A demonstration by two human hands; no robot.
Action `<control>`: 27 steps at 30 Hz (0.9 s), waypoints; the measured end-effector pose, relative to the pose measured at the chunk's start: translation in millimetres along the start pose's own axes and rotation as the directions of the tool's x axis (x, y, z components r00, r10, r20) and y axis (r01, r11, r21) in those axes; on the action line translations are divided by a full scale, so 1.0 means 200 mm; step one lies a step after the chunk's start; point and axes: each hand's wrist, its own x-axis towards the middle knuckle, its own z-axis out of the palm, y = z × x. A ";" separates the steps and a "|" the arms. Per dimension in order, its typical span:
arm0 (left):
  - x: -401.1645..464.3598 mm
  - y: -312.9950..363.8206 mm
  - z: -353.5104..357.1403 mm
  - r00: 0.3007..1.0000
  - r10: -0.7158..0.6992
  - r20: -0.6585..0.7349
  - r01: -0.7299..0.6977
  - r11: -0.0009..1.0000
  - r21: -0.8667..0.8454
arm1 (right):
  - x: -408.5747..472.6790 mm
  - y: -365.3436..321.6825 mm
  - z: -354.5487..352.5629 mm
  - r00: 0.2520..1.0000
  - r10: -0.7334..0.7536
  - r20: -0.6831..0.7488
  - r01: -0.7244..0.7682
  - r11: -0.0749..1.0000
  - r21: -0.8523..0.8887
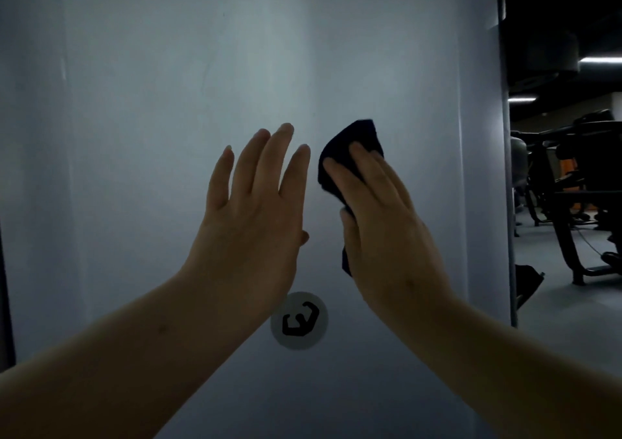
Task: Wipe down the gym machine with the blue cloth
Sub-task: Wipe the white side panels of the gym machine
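Dark blue cloth [350, 142] bunched flat against the machine's pale panel [168, 102].

Most of the dark cloth [350, 156] lay hidden under the right hand [380, 216], only its upper part and a lower corner showing. The pale panel [168, 102] ran off the top, bottom and left edges. The gym machines [579, 196] at right were dim, blurred and cut by the edge.
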 end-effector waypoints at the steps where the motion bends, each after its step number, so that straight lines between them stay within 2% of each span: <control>1: 0.01 0.01 0.00 1.000 0.006 0.000 -0.006 1.000 -0.005 | -0.04 0.00 0.02 1.000 -0.021 0.007 0.021 1.000 -0.008; 4: 0.02 0.03 0.00 1.000 0.019 0.003 -0.019 1.000 -0.008 | -0.06 0.06 0.03 0.997 -0.081 0.014 0.082 0.996 -0.026; 8: 0.07 0.06 -0.01 0.999 0.037 -0.033 -0.037 0.999 -0.002 | 0.06 0.08 -0.03 0.999 -0.026 -0.018 0.026 1.000 0.005; 13: 0.13 0.05 -0.02 0.997 0.034 -0.063 -0.032 0.999 0.039 | -0.05 0.12 -0.02 0.996 -0.082 0.015 0.083 0.992 -0.091; 15: 0.13 0.06 -0.02 0.998 0.031 -0.056 -0.029 0.999 0.039 | -0.02 0.15 -0.05 0.995 -0.098 0.029 0.101 0.991 -0.092; 20: 0.13 0.09 -0.01 0.998 0.035 -0.058 -0.034 0.999 0.024 | 0.11 0.15 -0.10 1.000 -0.021 -0.001 0.021 0.998 -0.052; 27: 0.17 0.13 -0.01 0.998 0.065 -0.010 -0.065 0.998 0.023 | 0.06 0.21 -0.11 0.997 -0.079 0.016 0.080 0.987 -0.142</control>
